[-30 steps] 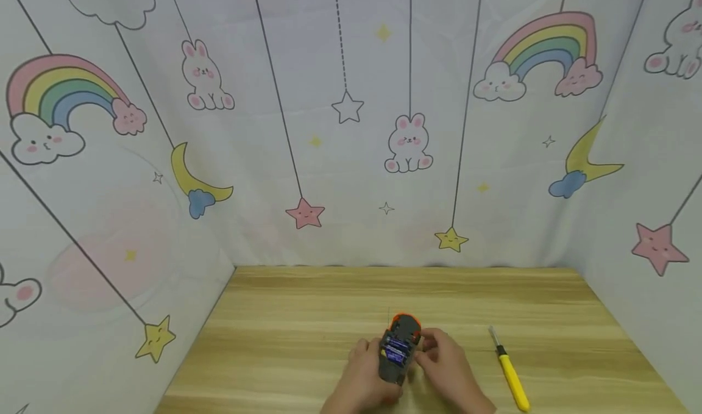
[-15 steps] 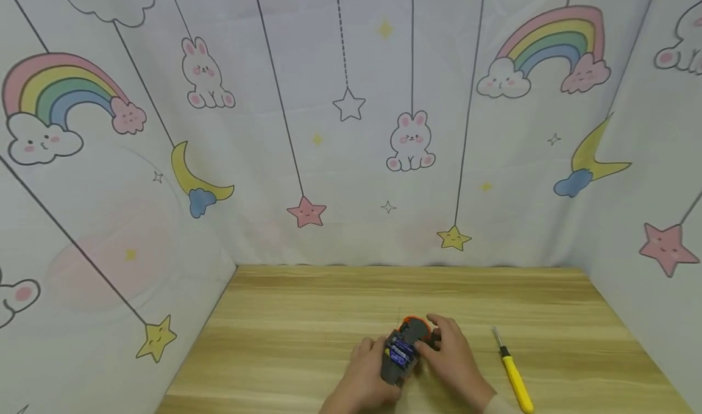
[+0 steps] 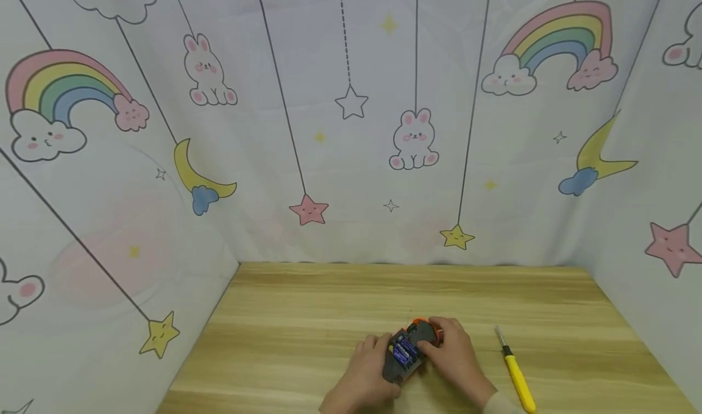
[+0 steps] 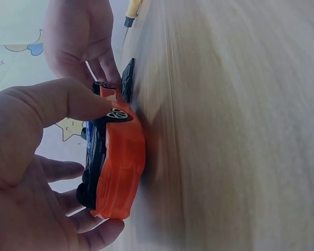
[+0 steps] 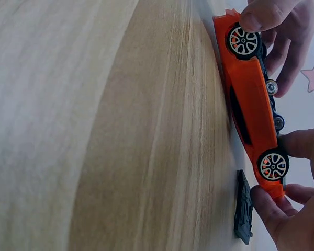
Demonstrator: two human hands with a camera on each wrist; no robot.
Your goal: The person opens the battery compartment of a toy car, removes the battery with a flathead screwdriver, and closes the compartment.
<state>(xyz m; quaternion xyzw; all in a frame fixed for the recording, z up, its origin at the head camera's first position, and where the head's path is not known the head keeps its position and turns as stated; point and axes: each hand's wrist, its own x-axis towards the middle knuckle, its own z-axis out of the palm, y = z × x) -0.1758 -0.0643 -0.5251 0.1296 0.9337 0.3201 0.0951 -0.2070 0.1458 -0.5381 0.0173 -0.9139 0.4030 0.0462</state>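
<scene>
An orange toy car [image 3: 393, 365] is held upside down near the table's front, its black underside up. Blue-wrapped batteries [image 3: 404, 349] show in the uncovered compartment in that underside. My left hand [image 3: 364, 368] grips the near end, thumb by a wheel [image 4: 117, 114] in the left wrist view. At the far end, my right hand [image 3: 456, 354] holds the car between thumb and fingers, thumb on the underside. A flat black cover [image 5: 243, 209] lies on the table beside the car in the right wrist view; the head view hides it behind my right hand.
A screwdriver [image 3: 518, 380] with a yellow handle lies on the wooden table [image 3: 307, 304] to the right of my right hand. Fabric walls [image 3: 351, 170] printed with rabbits, stars and rainbows enclose the back and sides.
The car has turned clockwise, its far end swinging right. My right thumb has come onto its underside and the fingers round the far end. My left hand keeps its grip.
</scene>
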